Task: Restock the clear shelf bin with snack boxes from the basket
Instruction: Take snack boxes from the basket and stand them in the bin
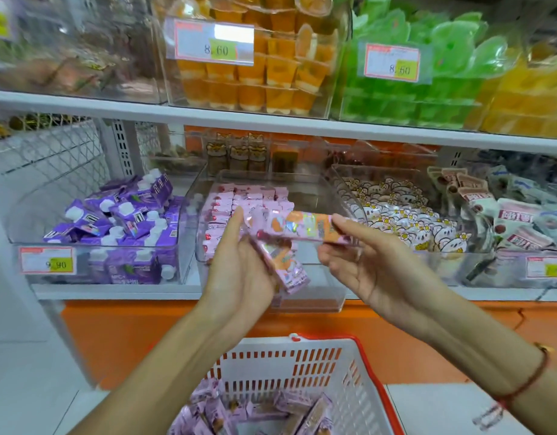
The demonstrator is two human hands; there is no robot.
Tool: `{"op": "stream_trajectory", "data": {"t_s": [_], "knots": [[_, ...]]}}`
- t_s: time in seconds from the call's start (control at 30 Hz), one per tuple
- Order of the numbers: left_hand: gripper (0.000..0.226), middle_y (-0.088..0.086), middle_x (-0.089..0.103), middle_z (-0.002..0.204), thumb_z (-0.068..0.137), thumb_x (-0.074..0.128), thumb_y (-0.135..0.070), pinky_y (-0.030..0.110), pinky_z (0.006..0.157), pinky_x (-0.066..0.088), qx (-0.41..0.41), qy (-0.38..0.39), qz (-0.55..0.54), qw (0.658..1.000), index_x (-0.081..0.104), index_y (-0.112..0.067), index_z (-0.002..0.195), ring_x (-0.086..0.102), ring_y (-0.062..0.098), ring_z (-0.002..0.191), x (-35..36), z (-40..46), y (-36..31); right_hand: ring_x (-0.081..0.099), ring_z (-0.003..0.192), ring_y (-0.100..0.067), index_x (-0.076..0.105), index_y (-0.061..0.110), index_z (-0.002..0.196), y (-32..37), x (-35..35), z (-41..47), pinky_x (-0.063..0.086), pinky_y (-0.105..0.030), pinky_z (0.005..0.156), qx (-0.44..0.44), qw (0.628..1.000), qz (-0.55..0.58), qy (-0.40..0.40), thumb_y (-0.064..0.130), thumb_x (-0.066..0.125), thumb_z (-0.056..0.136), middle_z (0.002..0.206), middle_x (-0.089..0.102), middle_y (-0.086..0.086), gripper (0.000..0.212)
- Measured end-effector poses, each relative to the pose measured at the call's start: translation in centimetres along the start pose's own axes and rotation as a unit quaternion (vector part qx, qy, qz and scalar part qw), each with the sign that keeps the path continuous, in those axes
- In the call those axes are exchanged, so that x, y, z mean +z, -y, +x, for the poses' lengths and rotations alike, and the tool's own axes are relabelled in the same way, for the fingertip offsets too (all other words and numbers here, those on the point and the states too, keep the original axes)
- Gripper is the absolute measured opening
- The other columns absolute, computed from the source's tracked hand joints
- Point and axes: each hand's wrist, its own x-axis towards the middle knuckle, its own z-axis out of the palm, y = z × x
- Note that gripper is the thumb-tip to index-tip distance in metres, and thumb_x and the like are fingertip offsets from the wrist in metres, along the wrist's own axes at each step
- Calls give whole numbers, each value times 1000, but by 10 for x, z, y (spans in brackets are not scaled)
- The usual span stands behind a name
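- While the right hand [365, 262] pinches one pink cardboard snack box [305, 229], its long axis lies level, pointing left-right.
- Left hand [239, 268] grips a second, slanted box [283, 266].

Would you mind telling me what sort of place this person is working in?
Most likely a snack shop: price tags on clear bins, shelves of packaged sweets, and a shopping basket of boxes below.
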Motion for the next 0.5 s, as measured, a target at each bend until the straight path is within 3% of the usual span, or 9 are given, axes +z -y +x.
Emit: {"op": "stream_trajectory", "data": {"t_s": [0.1, 0.17, 0.23, 0.3, 0.4, 0.5], "knots": [[65, 17, 66, 117, 86, 45, -57, 38, 82, 57, 46, 26, 38, 998, 52, -7, 127, 66, 26, 103, 4, 3, 4, 73, 76, -16, 71, 14, 95, -14, 5, -3, 55, -18, 56, -4, 1000, 18, 11, 30, 65, 74, 94, 74, -15, 27], [67, 17, 69, 99, 77, 60, -49, 36, 78, 58, 87, -9, 109, 990, 52, -1, 122, 69, 24, 89, 5, 7, 9, 68, 70, -8, 68, 14, 97, -22, 7, -4, 51, -14, 55, -41, 992, -118, -5, 44, 64, 74, 88, 75, -5, 37], [76, 12, 70, 98, 68, 64, -54, 38, 82, 57, 112, -51, 199, 972, 53, -1, 121, 70, 20, 86, 4, 8, 10, 59, 66, -4, 67, 11, 92, -27, 5, -5, 43, -10, 55, -111, 949, -293, -26, 56, 61, 71, 77, 72, 6, 50], [78, 11, 69, 107, 61, 66, -59, 38, 86, 55, 140, -58, 270, 951, 55, -11, 121, 69, 16, 90, 3, 7, 8, 54, 68, 0, 67, 18, 83, -23, -2, -6, 38, -9, 60, -168, 883, -436, -36, 64, 58, 65, 76, 66, 15, 50], [58, -5, 70, 99, 64, 72, -48, 11, 56, 52, 182, -29, 371, 910, 56, -21, 113, 67, -3, 73, 2, 3, 3, 55, 97, 2, 58, 35, 106, -8, -7, 1, 46, -21, 83, -168, 824, -542, 6, 66, 61, 60, 104, 59, 21, 56], [22, -37, 58, 60, 74, 67, -39, -3, 51, 37, 213, -2, 431, 877, 50, -28, 83, 54, -22, 60, 10, 0, -1, 56, 113, -3, 55, 29, 120, 8, 1, 10, 47, -34, 97, -144, 831, -524, 116, 49, 66, 72, 115, 61, 15, 53]]}}
